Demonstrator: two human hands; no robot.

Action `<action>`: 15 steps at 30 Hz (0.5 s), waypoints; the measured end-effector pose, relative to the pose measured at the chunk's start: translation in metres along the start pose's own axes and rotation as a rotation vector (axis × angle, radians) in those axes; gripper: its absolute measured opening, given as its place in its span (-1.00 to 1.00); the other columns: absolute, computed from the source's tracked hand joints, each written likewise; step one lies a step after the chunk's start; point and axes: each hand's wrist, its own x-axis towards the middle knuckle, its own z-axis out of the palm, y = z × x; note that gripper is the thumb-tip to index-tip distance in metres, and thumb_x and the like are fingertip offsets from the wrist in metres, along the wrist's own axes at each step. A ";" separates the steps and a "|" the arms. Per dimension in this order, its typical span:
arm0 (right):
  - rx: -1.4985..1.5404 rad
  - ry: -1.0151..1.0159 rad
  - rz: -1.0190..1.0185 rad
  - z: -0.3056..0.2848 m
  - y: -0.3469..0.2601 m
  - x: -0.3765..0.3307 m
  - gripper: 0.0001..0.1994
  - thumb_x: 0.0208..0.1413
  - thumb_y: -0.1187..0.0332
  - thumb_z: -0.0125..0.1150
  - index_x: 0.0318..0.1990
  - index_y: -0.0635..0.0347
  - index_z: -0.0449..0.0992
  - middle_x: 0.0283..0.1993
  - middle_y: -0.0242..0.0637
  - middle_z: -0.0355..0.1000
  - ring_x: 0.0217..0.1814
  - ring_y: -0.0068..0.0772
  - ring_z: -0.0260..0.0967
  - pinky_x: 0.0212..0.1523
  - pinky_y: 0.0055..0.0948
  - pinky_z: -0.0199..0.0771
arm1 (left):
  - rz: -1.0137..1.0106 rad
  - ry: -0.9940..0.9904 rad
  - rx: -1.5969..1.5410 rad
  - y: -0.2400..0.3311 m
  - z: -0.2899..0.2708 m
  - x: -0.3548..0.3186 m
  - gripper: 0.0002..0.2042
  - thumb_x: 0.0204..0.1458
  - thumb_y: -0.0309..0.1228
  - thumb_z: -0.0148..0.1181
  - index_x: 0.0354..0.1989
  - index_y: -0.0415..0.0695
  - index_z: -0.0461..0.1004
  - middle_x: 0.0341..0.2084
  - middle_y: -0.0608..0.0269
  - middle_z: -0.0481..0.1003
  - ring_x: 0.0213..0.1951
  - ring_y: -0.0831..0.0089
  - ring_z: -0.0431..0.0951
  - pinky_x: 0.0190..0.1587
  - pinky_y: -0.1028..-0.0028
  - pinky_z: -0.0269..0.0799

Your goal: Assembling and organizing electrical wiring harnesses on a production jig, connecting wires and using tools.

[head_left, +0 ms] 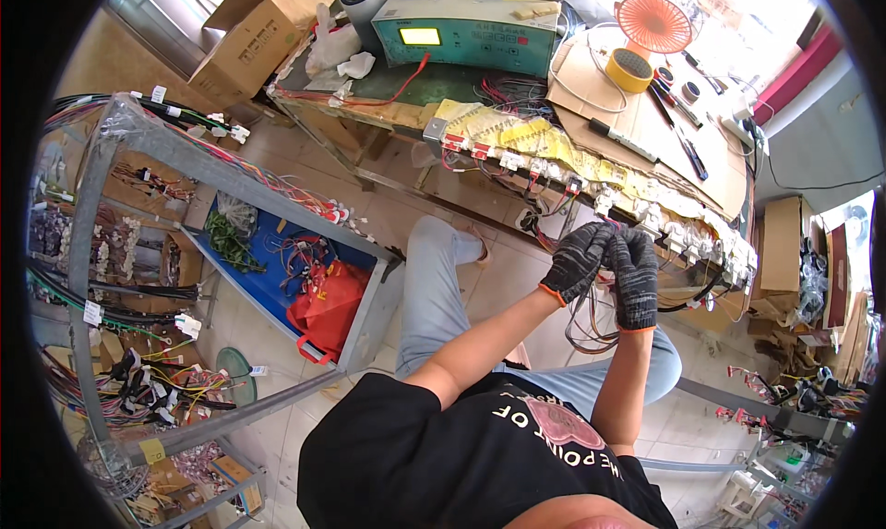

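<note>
Head view: left hand (578, 261) and right hand (635, 278), both in dark knit gloves, close together, fingers clamped on a bundle of thin wires (591, 321) hanging in loops below. Bundle held just in front of the row of white connectors (646, 217) along the desk (711, 174) edge. Probably middle of the work: many connectors already seated with wires, this bundle not yet placed. Green tester box (466, 32) and tape roll (629, 69) farther back on desk, untouched. More harnesses waiting on metal rack (138, 141) at left.
</note>
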 end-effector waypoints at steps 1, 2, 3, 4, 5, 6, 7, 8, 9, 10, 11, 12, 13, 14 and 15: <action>0.002 -0.001 0.001 0.000 0.000 -0.001 -0.90 0.11 0.47 0.03 -0.24 0.23 0.40 -0.35 -0.41 0.39 -0.34 -0.64 0.29 -0.28 -0.63 0.33 | 0.039 0.016 0.020 0.002 0.001 0.002 -0.74 0.10 -0.36 -0.14 -0.28 -0.25 0.46 -0.41 0.01 0.49 -0.36 0.17 0.49 -0.28 0.34 0.39; 0.002 0.004 -0.009 0.001 -0.003 -0.002 -0.90 0.10 0.47 0.03 -0.23 0.24 0.40 -0.34 -0.40 0.39 -0.34 -0.64 0.29 -0.27 -0.64 0.33 | 0.081 0.030 0.035 0.005 0.001 0.003 -0.74 0.10 -0.36 -0.14 -0.29 -0.25 0.46 -0.42 0.01 0.50 -0.37 0.19 0.50 -0.28 0.35 0.39; 0.002 0.008 -0.020 0.002 -0.005 -0.003 -0.90 0.10 0.48 0.03 -0.23 0.24 0.40 -0.33 -0.40 0.39 -0.33 -0.64 0.29 -0.27 -0.64 0.33 | 0.083 0.029 0.032 0.008 0.002 0.003 -0.74 0.10 -0.36 -0.14 -0.29 -0.25 0.46 -0.42 0.01 0.50 -0.37 0.19 0.50 -0.28 0.35 0.39; -0.001 0.008 -0.021 0.003 -0.007 -0.005 -0.90 0.10 0.48 0.03 -0.23 0.24 0.40 -0.33 -0.40 0.39 -0.33 -0.64 0.29 -0.27 -0.64 0.33 | 0.056 0.028 0.001 0.012 0.002 0.003 -0.74 0.10 -0.36 -0.14 -0.29 -0.25 0.47 -0.43 0.01 0.50 -0.38 0.21 0.50 -0.28 0.36 0.39; -0.002 0.011 -0.011 0.003 -0.009 -0.006 -0.90 0.10 0.49 0.03 -0.23 0.25 0.39 -0.32 -0.39 0.39 -0.32 -0.63 0.29 -0.26 -0.64 0.33 | 0.029 0.026 -0.026 0.015 0.002 0.003 -0.74 0.10 -0.36 -0.14 -0.29 -0.25 0.48 -0.44 0.02 0.50 -0.40 0.24 0.50 -0.28 0.37 0.39; -0.004 0.013 -0.001 0.004 -0.011 -0.007 -0.89 0.10 0.50 0.03 -0.22 0.26 0.39 -0.31 -0.38 0.39 -0.31 -0.63 0.30 -0.26 -0.64 0.33 | 0.028 0.026 -0.024 0.018 0.002 0.003 -0.74 0.10 -0.36 -0.14 -0.29 -0.25 0.48 -0.44 0.02 0.50 -0.40 0.24 0.50 -0.28 0.37 0.39; -0.003 0.014 0.000 0.005 -0.012 -0.008 -0.89 0.10 0.50 0.03 -0.22 0.26 0.39 -0.31 -0.38 0.39 -0.31 -0.63 0.30 -0.26 -0.64 0.33 | 0.003 0.029 -0.015 0.021 0.001 0.002 -0.73 0.11 -0.36 -0.14 -0.29 -0.25 0.48 -0.44 0.02 0.51 -0.41 0.26 0.50 -0.29 0.39 0.40; 0.022 0.026 0.003 0.007 -0.013 -0.009 -0.90 0.10 0.50 0.02 -0.23 0.26 0.39 -0.30 -0.37 0.39 -0.32 -0.62 0.29 -0.26 -0.64 0.32 | -0.023 0.032 -0.006 0.022 0.001 0.002 -0.73 0.11 -0.36 -0.14 -0.29 -0.25 0.49 -0.45 0.03 0.51 -0.42 0.27 0.51 -0.29 0.40 0.40; 0.046 0.040 0.005 0.007 -0.014 -0.010 -0.90 0.10 0.50 0.02 -0.23 0.27 0.39 -0.29 -0.36 0.39 -0.32 -0.61 0.29 -0.26 -0.65 0.31 | -0.023 0.029 -0.006 0.023 0.001 0.001 -0.73 0.11 -0.36 -0.14 -0.29 -0.25 0.49 -0.45 0.03 0.51 -0.42 0.27 0.51 -0.29 0.40 0.40; 0.046 0.047 0.006 0.007 -0.017 -0.013 -0.90 0.10 0.50 0.02 -0.23 0.27 0.39 -0.29 -0.36 0.39 -0.32 -0.61 0.29 -0.26 -0.65 0.31 | -0.041 0.007 -0.069 0.023 0.002 0.001 -0.74 0.09 -0.38 -0.13 -0.28 -0.24 0.49 -0.44 0.04 0.51 -0.39 0.26 0.51 -0.26 0.39 0.39; -0.145 0.038 -0.053 0.005 -0.021 -0.016 -0.92 0.08 0.49 0.05 -0.28 0.27 0.37 -0.36 -0.33 0.39 -0.37 -0.60 0.28 -0.30 -0.60 0.33 | -0.058 -0.016 -0.133 0.023 0.003 0.002 -0.75 0.07 -0.40 -0.12 -0.27 -0.24 0.49 -0.43 0.05 0.51 -0.37 0.25 0.51 -0.24 0.39 0.39; -0.342 0.041 -0.106 0.004 -0.033 -0.021 -0.92 0.06 0.47 0.09 -0.33 0.28 0.35 -0.44 -0.30 0.39 -0.42 -0.59 0.28 -0.35 -0.55 0.34 | -0.062 -0.035 -0.141 0.021 0.006 0.003 -0.75 0.07 -0.40 -0.12 -0.27 -0.24 0.49 -0.43 0.05 0.51 -0.37 0.25 0.51 -0.24 0.39 0.39; -0.417 0.042 -0.097 0.005 -0.049 -0.029 -0.90 0.03 0.46 0.12 -0.37 0.28 0.35 -0.48 -0.26 0.38 -0.45 -0.55 0.30 -0.39 -0.52 0.33 | 0.017 -0.060 0.047 0.017 0.007 0.004 -0.76 0.04 -0.43 -0.11 -0.25 -0.22 0.48 -0.40 0.07 0.51 -0.33 0.24 0.50 -0.20 0.38 0.38; -0.650 0.033 -0.174 0.001 -0.064 -0.037 -0.89 0.02 0.47 0.13 -0.34 0.29 0.36 -0.47 -0.25 0.38 -0.45 -0.54 0.31 -0.35 -0.52 0.35 | 0.100 -0.097 0.226 0.011 0.012 0.007 -0.76 0.00 -0.46 -0.10 -0.23 -0.20 0.48 -0.37 0.09 0.51 -0.30 0.23 0.50 -0.17 0.37 0.38; -0.569 0.120 -0.219 -0.001 -0.071 -0.048 -0.89 0.04 0.50 0.10 -0.27 0.28 0.36 -0.41 -0.31 0.38 -0.39 -0.57 0.30 -0.30 -0.56 0.35 | 0.448 -0.015 0.358 0.002 0.017 0.012 -0.82 0.01 -0.45 -0.04 -0.29 -0.23 0.48 -0.41 0.04 0.49 -0.34 0.20 0.49 -0.22 0.36 0.38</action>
